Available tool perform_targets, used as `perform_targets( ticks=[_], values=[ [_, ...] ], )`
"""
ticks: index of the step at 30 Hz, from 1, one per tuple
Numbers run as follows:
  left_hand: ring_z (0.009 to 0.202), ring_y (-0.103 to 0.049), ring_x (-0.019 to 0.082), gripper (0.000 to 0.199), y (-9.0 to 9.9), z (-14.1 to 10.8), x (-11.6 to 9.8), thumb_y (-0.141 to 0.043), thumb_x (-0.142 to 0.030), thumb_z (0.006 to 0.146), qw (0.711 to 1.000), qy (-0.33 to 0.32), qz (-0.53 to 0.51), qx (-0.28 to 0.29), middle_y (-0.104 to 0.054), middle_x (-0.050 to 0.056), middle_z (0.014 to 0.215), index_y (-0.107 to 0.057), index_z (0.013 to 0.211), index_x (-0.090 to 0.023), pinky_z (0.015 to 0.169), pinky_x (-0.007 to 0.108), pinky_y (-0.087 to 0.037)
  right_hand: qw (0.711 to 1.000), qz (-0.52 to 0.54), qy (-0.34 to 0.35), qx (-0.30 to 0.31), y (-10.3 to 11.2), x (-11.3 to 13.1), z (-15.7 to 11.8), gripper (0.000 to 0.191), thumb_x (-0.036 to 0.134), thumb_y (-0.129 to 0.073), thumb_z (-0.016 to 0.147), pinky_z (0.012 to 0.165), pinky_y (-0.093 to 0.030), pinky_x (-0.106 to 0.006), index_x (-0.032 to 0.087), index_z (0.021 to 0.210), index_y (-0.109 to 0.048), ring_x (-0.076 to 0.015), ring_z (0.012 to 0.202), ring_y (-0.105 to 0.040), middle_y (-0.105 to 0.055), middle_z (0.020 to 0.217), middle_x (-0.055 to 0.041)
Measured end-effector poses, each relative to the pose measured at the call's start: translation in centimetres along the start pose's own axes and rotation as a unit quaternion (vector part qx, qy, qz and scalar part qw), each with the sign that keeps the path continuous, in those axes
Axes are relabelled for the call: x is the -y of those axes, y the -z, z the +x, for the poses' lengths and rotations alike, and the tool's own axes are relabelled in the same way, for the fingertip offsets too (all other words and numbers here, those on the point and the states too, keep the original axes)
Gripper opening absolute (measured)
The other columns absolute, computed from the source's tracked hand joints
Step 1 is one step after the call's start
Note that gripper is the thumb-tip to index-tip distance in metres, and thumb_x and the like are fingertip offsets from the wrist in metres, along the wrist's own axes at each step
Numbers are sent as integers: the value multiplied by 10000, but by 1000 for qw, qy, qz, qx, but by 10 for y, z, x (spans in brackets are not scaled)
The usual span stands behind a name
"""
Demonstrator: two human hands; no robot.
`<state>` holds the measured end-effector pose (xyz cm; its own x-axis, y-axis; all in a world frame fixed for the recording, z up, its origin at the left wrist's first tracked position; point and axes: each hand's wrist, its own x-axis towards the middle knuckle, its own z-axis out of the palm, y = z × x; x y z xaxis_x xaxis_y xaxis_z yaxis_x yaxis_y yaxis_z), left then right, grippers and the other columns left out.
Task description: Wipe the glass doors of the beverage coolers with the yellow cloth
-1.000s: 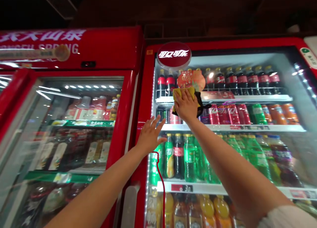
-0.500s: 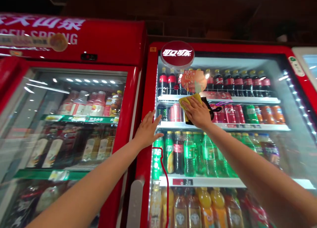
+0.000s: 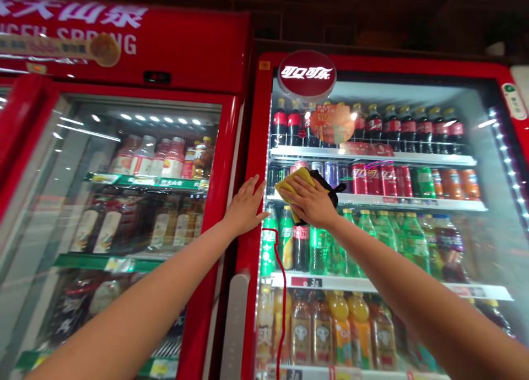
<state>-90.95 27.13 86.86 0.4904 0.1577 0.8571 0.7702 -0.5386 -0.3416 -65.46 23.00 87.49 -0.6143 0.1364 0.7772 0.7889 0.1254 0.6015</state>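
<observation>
My right hand (image 3: pixel 312 202) lies over a folded yellow cloth (image 3: pixel 298 180) with a black side, pressing it to the glass door (image 3: pixel 481 242) of the right-hand drinks fridge. A black loop sticks out at the cloth's right edge. Behind the glass near it are drink cans (image 3: pixel 360 179) and green bottles (image 3: pixel 319 250). Resting on the red door frame (image 3: pixel 257 121), at the glass's left edge, is my left hand (image 3: pixel 246 206), its fingers spread and nothing in it.
Another red fridge (image 3: pixel 198 55) stands to the left, with bottles behind its glass. A grey upright handle (image 3: pixel 235 325) is on the right fridge's frame, below my left hand. A round red sign (image 3: pixel 306 76) and an orange round sticker (image 3: pixel 333 124) sit on the fridge front.
My right hand has slid the cloth down and left across the glass, from the can shelf toward the green bottles. My left hand stays at the frame. The view has tilted slightly down.
</observation>
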Motion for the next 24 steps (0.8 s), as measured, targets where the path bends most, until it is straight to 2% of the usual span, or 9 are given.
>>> perform_targets(
  ticks=[3, 7, 11, 16, 18, 21, 24],
  values=[
    [1553, -220, 359, 864, 3, -8, 6, -670, -417, 875, 1000, -2, 7, 2, -246, 233, 1665, -267, 1572, -104, 1239, 534, -281, 1000, 2, -7, -8, -3, 3, 13, 450, 339, -425, 1043, 1223, -260, -530, 316, 1484, -514, -246, 1497, -383, -455, 1599, -36],
    [1554, -219, 353, 847, 3, -19, 6, -677, -407, 868, 1000, 1, 23, 10, -259, 235, 1660, -304, 1556, -85, 1251, 515, -265, 999, 14, -31, -38, -14, 11, 60, 463, 335, -425, 1041, 1220, -265, -558, 314, 1498, -497, -258, 1496, -386, -457, 1596, -42],
    [1547, -246, 346, 795, 1, -28, -1, -656, -381, 888, 1000, 9, 19, 4, -261, 217, 1664, -314, 1558, -123, 1244, 523, -283, 994, 35, -88, -54, -20, 18, 103, 479, 325, -405, 1039, 1226, -249, -594, 311, 1512, -476, -266, 1510, -357, -430, 1613, -39],
    [1526, -286, 352, 752, -1, -34, -3, -660, -369, 901, 1000, 12, 1, -8, -297, 197, 1649, -334, 1544, -156, 1228, 538, -315, 978, 56, -187, -79, -26, 23, 133, 538, 353, -367, 1047, 1250, -232, -575, 294, 1582, -357, -262, 1535, -303, -353, 1656, -36],
    [1518, -299, 347, 726, -2, -36, -4, -652, -373, 913, 1000, 13, -3, -14, -332, 204, 1627, -349, 1532, -147, 1226, 539, -319, 976, 67, -181, -99, -28, 25, 138, 508, 349, -369, 1051, 1261, -223, -556, 280, 1551, -419, -258, 1518, -338, -398, 1632, -47],
    [1505, -318, 347, 699, -4, -39, -5, -627, -404, 933, 1000, 12, -3, -21, -360, 213, 1606, -360, 1523, -141, 1225, 545, -316, 984, 80, -127, -96, -28, 27, 138, 419, 340, -404, 1051, 1261, -204, -570, 301, 1430, -580, -263, 1492, -378, -491, 1572, -33],
    [1499, -321, 363, 727, -4, -43, -5, -613, -443, 935, 1000, 26, 3, -18, -349, 215, 1612, -340, 1536, -136, 1222, 553, -314, 989, 82, -102, -77, -26, 25, 133, 418, 358, -424, 1048, 1239, -216, -589, 317, 1435, -577, -281, 1500, -362, -462, 1595, -31]
  ],
)
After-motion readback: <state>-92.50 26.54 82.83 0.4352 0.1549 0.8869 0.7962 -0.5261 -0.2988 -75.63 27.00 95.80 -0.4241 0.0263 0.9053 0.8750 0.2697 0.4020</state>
